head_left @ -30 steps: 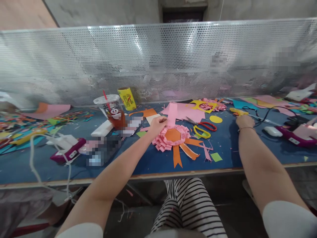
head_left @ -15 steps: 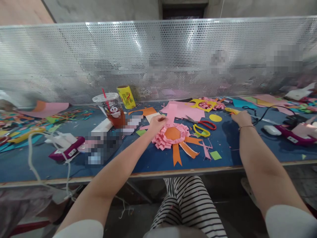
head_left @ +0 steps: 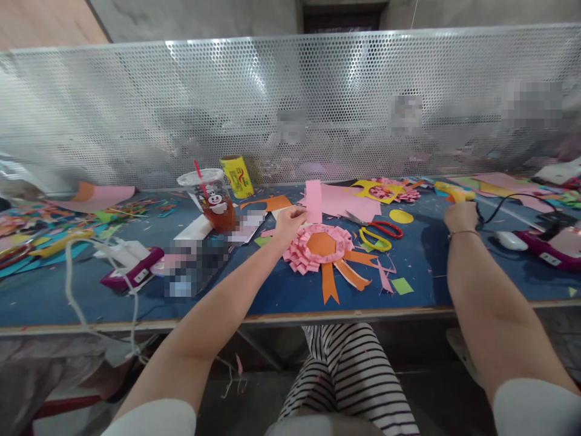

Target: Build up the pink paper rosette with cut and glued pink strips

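My left hand [head_left: 291, 221] pinches the edge of a pink paper strip [head_left: 314, 201], held upright just behind the paper rosette. The pink rosette [head_left: 303, 259] lies flat on the blue table, with an orange centre [head_left: 322, 244] and orange ribbon tails [head_left: 330, 283] pointing towards me. Out to the right, my right hand [head_left: 461, 215] is wrapped round the handle of a yellow glue gun [head_left: 454, 192], its nozzle towards the left. A black cord runs off from it to the right. Scissors [head_left: 379, 230] with red and yellow handles lie beside the rosette.
A cup of brown drink [head_left: 213, 203] with a red straw and a yellow can [head_left: 236, 177] stand at the back left. Purple power strips [head_left: 136, 270] sit at both sides. A perforated metal screen [head_left: 254, 109] borders the table's back. Paper scraps [head_left: 402, 286] lie about.
My right hand has raised the yellow glue gun off the table, bringing it into clearer sight. My left hand stays at the pink strip. The view has shifted slightly.
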A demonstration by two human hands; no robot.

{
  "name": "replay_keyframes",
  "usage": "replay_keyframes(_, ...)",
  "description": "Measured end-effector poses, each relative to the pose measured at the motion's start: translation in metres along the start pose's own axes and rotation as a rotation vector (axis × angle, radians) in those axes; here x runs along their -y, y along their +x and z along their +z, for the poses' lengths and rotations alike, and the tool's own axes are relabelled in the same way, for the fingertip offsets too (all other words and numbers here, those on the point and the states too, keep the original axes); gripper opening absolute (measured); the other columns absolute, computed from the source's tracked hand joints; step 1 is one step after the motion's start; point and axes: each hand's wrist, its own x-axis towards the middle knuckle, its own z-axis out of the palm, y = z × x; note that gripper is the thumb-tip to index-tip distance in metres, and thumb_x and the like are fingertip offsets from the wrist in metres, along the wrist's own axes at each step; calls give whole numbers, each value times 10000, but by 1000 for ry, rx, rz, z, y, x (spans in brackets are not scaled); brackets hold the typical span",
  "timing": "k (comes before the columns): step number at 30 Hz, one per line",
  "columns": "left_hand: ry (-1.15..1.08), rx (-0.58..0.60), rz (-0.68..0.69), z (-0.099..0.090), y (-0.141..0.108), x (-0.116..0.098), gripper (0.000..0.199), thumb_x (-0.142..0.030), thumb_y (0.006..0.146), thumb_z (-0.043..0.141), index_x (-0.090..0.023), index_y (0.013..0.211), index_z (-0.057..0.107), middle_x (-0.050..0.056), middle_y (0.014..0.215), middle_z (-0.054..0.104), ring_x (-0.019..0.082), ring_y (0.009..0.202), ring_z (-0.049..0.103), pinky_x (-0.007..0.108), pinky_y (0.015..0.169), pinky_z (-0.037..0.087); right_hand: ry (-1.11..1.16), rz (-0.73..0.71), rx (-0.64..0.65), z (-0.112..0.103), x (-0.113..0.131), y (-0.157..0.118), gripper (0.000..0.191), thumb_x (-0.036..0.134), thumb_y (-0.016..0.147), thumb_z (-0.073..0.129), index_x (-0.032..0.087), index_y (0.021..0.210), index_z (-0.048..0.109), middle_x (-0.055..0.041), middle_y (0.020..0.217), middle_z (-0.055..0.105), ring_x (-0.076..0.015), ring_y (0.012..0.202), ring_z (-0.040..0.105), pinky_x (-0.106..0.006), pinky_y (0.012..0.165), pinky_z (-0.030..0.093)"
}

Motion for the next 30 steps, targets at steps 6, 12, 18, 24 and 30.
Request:
replay_keyframes(6, 86, 68, -11, 1, -3, -4, 177, -305, 637, 619, -137, 680, 653, -24, 530, 528, 70, 483, 428, 211, 490, 325, 211, 34, 10, -14, 23, 5, 403, 83, 742, 465, 61, 1141, 411, -229, 976, 572, -223, 856, 566, -330, 656, 357)
replay_keyframes(12, 267, 212, 21, 1, -5, -1, 230, -346, 642, 611, -137, 699, 687, 10, 603, 611, 95, 530, 486, 218, 515, 368, 531, -249, 8, -29, 59, -12, 408, 290, 744, 569, 133, 1085, 409, -168, 1029, 549, -193, 893, 516, -314, 784, 379)
replay_keyframes(18, 321, 316, 33, 6, -11, -7, 268, -371, 668, 596, -131, 722, 703, 36, 693, 665, 139, 636, 569, 237, 587, 423, 543, -358, -39, -52, 101, -48, 556, 517, 663, 613, 154, 1043, 431, -122, 1004, 556, -250, 948, 537, -395, 813, 419)
replay_keyframes(24, 348, 341, 59, 11, -19, -17, 259, -374, 683, 595, -148, 725, 713, 33, 704, 679, 147, 639, 581, 241, 589, 428, 404, -553, -89, -62, 132, -82, 494, 531, 744, 508, 137, 1032, 435, -143, 955, 564, -281, 936, 544, -427, 790, 432)
replay_keyframes(30, 351, 350, 87, 14, -22, -19, 245, -368, 688, 602, -163, 750, 720, 31, 719, 690, 157, 660, 592, 243, 594, 434, 314, -686, -97, -67, 140, -97, 432, 506, 805, 427, 140, 1034, 445, -154, 976, 550, -287, 946, 527, -442, 809, 415)
